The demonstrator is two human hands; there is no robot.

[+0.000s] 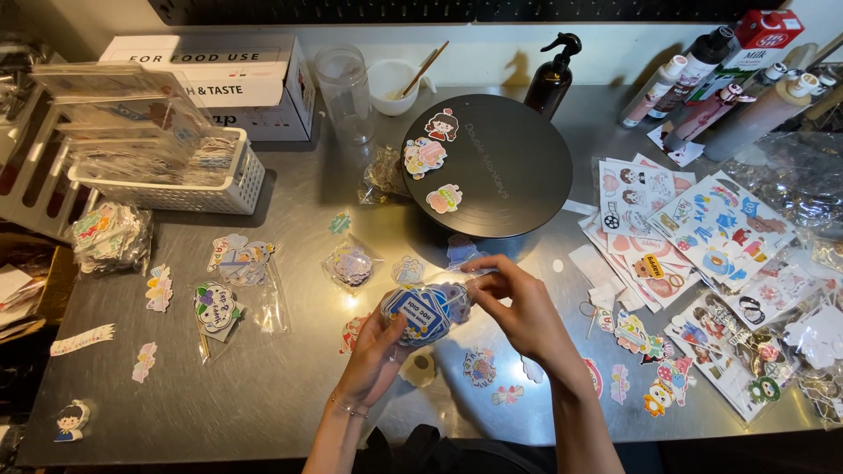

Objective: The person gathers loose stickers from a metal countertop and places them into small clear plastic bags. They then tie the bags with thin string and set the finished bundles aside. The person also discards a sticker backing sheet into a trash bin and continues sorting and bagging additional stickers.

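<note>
1. Two bare hands meet over the near middle of the steel surface (290, 386), working on one small clear packet of stickers (428, 309).
2. The left hand (376, 351) comes up from below and cups the packet from underneath, its grip closed around the lower left edge.
3. The right hand (518, 303) reaches in from the right, thumb and fingers pressed together on the packet's clear flap at its upper right end.
4. The packet is a rounded bundle in transparent film; the top sticker shows blue and white with a dark blue panel, and purple pieces show toward the right end.
5. Loose stickers and small filled bags lie scattered on the surface around the hands.
6. To the right, sticker sheets (694, 228) overlap in a fanned pile.
7. Beyond the hands stands a black round turntable (500, 175) with three stickers on its left side.
8. Farther left sits a white basket (206, 184) of packets; behind it, a white box (219, 75).
</note>
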